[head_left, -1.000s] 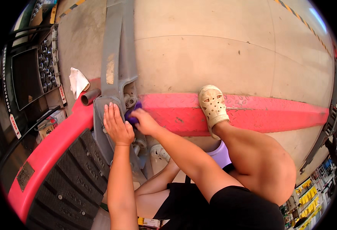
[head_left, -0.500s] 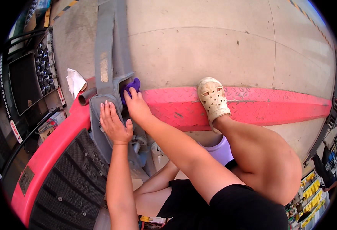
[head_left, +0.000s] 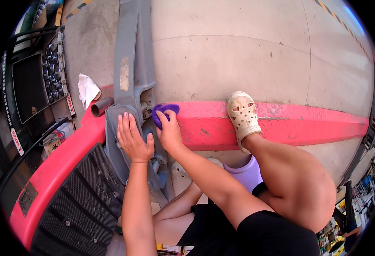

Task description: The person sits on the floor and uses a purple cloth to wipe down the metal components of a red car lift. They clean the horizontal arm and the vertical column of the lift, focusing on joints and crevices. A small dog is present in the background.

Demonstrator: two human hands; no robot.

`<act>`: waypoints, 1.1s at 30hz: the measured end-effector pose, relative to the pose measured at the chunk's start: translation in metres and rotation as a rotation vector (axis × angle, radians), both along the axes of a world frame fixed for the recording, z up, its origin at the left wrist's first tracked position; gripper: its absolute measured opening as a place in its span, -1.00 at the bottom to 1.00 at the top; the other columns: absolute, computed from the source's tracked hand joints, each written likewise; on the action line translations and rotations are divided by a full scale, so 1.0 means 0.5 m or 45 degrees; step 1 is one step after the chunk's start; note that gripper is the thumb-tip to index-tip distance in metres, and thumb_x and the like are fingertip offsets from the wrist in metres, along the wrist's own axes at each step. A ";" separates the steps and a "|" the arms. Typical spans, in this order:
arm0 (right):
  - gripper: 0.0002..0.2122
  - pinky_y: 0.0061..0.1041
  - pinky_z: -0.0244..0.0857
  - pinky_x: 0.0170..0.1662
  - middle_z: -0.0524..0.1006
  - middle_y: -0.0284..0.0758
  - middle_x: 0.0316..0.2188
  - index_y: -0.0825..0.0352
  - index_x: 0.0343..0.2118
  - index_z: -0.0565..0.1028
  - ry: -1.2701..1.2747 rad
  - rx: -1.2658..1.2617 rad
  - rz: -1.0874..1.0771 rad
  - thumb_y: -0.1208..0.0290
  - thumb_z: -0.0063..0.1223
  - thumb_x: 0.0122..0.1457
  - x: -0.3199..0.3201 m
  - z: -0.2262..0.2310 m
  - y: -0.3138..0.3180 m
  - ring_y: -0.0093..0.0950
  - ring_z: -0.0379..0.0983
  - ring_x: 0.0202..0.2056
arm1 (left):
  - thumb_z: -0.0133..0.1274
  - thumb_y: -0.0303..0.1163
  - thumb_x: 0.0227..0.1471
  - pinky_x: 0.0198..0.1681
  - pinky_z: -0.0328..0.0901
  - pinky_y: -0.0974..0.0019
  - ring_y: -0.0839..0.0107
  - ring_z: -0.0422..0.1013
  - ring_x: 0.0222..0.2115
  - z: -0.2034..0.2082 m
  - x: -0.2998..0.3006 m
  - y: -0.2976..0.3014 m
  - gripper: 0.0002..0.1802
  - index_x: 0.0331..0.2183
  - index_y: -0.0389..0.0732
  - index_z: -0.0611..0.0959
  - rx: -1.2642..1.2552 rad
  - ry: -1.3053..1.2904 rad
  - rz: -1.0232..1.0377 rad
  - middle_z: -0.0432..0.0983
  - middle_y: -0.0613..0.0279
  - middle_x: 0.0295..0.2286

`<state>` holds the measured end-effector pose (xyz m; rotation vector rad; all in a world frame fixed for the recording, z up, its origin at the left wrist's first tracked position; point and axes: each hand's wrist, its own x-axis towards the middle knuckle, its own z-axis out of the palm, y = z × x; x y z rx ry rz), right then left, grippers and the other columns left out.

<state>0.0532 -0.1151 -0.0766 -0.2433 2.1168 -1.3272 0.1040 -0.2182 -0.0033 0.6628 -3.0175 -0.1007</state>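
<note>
My left hand (head_left: 133,138) lies flat with fingers stretched out on the rounded end of a grey metal arm (head_left: 130,47), whose long beam runs away from me. In my right hand (head_left: 169,133) is a bunched purple cloth (head_left: 165,112), gripped between thumb and fingers. It is just right of the arm's open bracket, over the edge of a red metal plate (head_left: 204,123). Inside the bracket, round metal fittings (head_left: 145,110) show beside the cloth. Whether the cloth touches the bracket I cannot tell.
A white cloth (head_left: 87,90) lies on the floor by a metal tube (head_left: 102,106). At lower left are a curved red bar (head_left: 47,177) and a black ribbed mat (head_left: 85,200). A purple bucket (head_left: 247,173) stands near my leg; my beige clog (head_left: 243,116) rests on the red plate.
My right hand has drawn the purple cloth out of the bracket and to the right, exposing the fittings inside. My left hand stays flat on the grey metal.
</note>
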 end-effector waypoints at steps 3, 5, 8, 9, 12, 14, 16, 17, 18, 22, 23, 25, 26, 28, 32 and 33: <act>-0.51 -0.24 0.41 -0.03 0.29 -0.09 0.09 0.35 0.08 0.44 0.300 0.091 0.237 0.54 0.13 -0.01 -0.026 -0.027 -0.059 -0.09 0.37 -0.04 | -0.27 0.07 0.19 0.28 -0.05 -0.07 -0.10 0.07 0.29 -0.002 -0.007 0.003 -0.20 0.23 -0.38 0.29 0.005 0.010 -0.007 0.21 -0.12 0.22; -0.52 -0.29 0.43 -0.05 0.29 -0.07 0.10 0.39 0.07 0.44 0.447 0.217 0.398 0.51 0.10 0.00 -0.002 -0.046 -0.068 -0.14 0.38 -0.09 | -0.26 0.06 0.19 0.28 -0.05 -0.07 -0.10 0.07 0.29 -0.001 -0.013 0.006 -0.20 0.23 -0.38 0.29 0.004 0.016 -0.010 0.21 -0.12 0.22; -0.53 -0.28 0.44 -0.10 0.30 -0.06 0.04 0.38 0.09 0.44 0.476 0.195 0.585 0.46 0.03 0.05 0.018 -0.052 -0.053 -0.18 0.39 -0.16 | -0.25 0.03 0.19 0.28 -0.04 -0.07 -0.09 0.07 0.29 -0.001 -0.008 0.003 -0.22 0.23 -0.39 0.30 -0.001 0.012 0.002 0.22 -0.12 0.22; -0.54 -0.28 0.44 -0.12 0.31 -0.07 0.01 0.41 0.06 0.46 0.432 0.147 0.632 0.45 0.05 0.04 0.023 -0.047 -0.044 -0.19 0.40 -0.16 | -0.24 0.03 0.19 0.28 -0.04 -0.07 -0.09 0.07 0.29 -0.003 -0.002 0.001 -0.22 0.22 -0.39 0.30 0.002 0.016 0.010 0.22 -0.12 0.22; -0.62 -0.26 0.45 -0.14 0.33 -0.12 -0.05 0.30 0.00 0.50 0.233 0.112 0.514 0.43 0.03 0.06 0.028 -0.020 -0.050 -0.16 0.41 -0.17 | -0.23 0.00 0.18 0.28 -0.03 -0.06 -0.08 0.09 0.29 -0.003 0.004 0.001 -0.24 0.22 -0.38 0.31 0.001 0.024 0.030 0.22 -0.12 0.22; -0.63 -0.25 0.45 -0.14 0.33 -0.14 -0.04 0.22 -0.01 0.51 0.037 0.144 0.404 0.44 0.01 0.07 0.028 -0.009 -0.072 -0.14 0.42 -0.17 | -0.23 -0.02 0.18 0.28 -0.02 -0.06 -0.09 0.09 0.28 -0.005 -0.002 0.003 -0.25 0.22 -0.38 0.32 0.002 0.036 0.032 0.23 -0.12 0.22; -0.69 -0.22 0.43 -0.08 0.33 -0.13 0.01 0.24 -0.07 0.52 0.025 0.075 0.350 0.44 -0.01 0.08 0.028 -0.026 -0.088 -0.11 0.41 -0.14 | -0.22 -0.03 0.18 0.28 -0.02 -0.06 -0.09 0.10 0.28 -0.006 -0.011 0.006 -0.26 0.22 -0.38 0.32 0.009 0.055 0.021 0.23 -0.11 0.22; -0.72 -0.21 0.41 -0.04 0.31 -0.11 0.04 0.33 -0.13 0.51 0.029 0.032 0.395 0.44 -0.01 0.08 0.021 -0.022 -0.086 -0.10 0.40 -0.12 | -0.22 -0.04 0.18 0.28 -0.02 -0.06 -0.09 0.10 0.28 -0.007 -0.009 0.006 -0.26 0.22 -0.38 0.32 0.001 0.045 0.024 0.23 -0.11 0.22; -0.74 -0.21 0.39 0.01 0.30 -0.09 0.08 0.42 -0.19 0.51 0.033 -0.011 0.439 0.44 -0.02 0.08 0.014 -0.018 -0.080 -0.09 0.40 -0.10 | -0.22 -0.04 0.18 0.28 -0.02 -0.06 -0.09 0.10 0.28 -0.007 -0.007 0.005 -0.26 0.22 -0.38 0.32 -0.007 0.035 0.027 0.23 -0.11 0.21; -0.62 -0.36 0.35 -0.14 0.34 -0.18 0.07 0.37 -0.03 0.50 0.712 0.172 0.960 0.32 0.02 0.10 0.003 -0.050 -0.050 -0.25 0.42 -0.18 | -0.22 -0.05 0.18 0.28 -0.02 -0.06 -0.08 0.10 0.28 -0.003 -0.005 0.003 -0.27 0.22 -0.37 0.32 -0.010 0.034 0.022 0.24 -0.11 0.21; -0.62 -0.38 0.35 -0.19 0.37 -0.20 0.00 0.40 -0.06 0.51 0.743 0.248 1.031 0.30 0.04 0.09 -0.006 -0.045 -0.057 -0.28 0.42 -0.22 | -0.22 -0.05 0.18 0.28 -0.02 -0.06 -0.08 0.10 0.28 -0.003 -0.005 0.004 -0.27 0.22 -0.37 0.32 -0.013 0.028 0.023 0.24 -0.11 0.21; -0.64 -0.38 0.37 -0.23 0.38 -0.18 -0.06 0.41 -0.08 0.51 0.725 0.332 1.113 0.32 0.05 0.08 -0.021 -0.033 -0.066 -0.28 0.43 -0.25 | -0.22 -0.04 0.18 0.28 -0.01 -0.06 -0.08 0.10 0.28 -0.006 -0.004 0.005 -0.27 0.22 -0.37 0.32 -0.018 0.016 0.026 0.24 -0.10 0.21; -0.64 -0.38 0.37 -0.25 0.39 -0.17 -0.10 0.41 -0.09 0.52 0.717 0.379 1.151 0.32 0.05 0.08 -0.026 -0.030 -0.068 -0.28 0.43 -0.27 | -0.22 -0.05 0.18 0.28 -0.01 -0.06 -0.08 0.10 0.28 -0.006 -0.006 0.005 -0.28 0.22 -0.36 0.32 -0.018 0.018 0.025 0.24 -0.10 0.21; -0.70 -0.31 0.40 -0.26 0.40 -0.17 -0.15 0.33 -0.13 0.52 0.683 0.409 1.050 0.37 0.06 0.07 -0.032 -0.034 -0.065 -0.25 0.46 -0.27 | -0.22 -0.05 0.18 0.27 -0.01 -0.06 -0.08 0.10 0.28 -0.005 -0.012 0.008 -0.28 0.22 -0.36 0.32 -0.016 0.022 0.021 0.24 -0.10 0.21; -0.72 -0.16 0.45 -0.20 0.42 -0.13 -0.21 0.31 -0.13 0.49 0.324 0.388 0.722 0.46 0.09 0.06 -0.070 -0.036 -0.035 -0.14 0.52 -0.25 | -0.21 -0.06 0.18 0.28 -0.01 -0.06 -0.08 0.10 0.28 -0.002 -0.008 0.005 -0.28 0.22 -0.36 0.32 -0.013 0.021 0.028 0.24 -0.10 0.21; -0.69 -0.10 0.45 -0.15 0.42 -0.07 -0.21 0.32 -0.11 0.47 0.206 0.341 0.543 0.50 0.14 0.03 -0.091 -0.029 -0.025 -0.07 0.52 -0.22 | -0.20 -0.06 0.17 0.29 -0.01 -0.06 -0.08 0.10 0.28 0.000 -0.002 0.005 -0.27 0.22 -0.37 0.32 -0.016 0.004 0.036 0.23 -0.10 0.21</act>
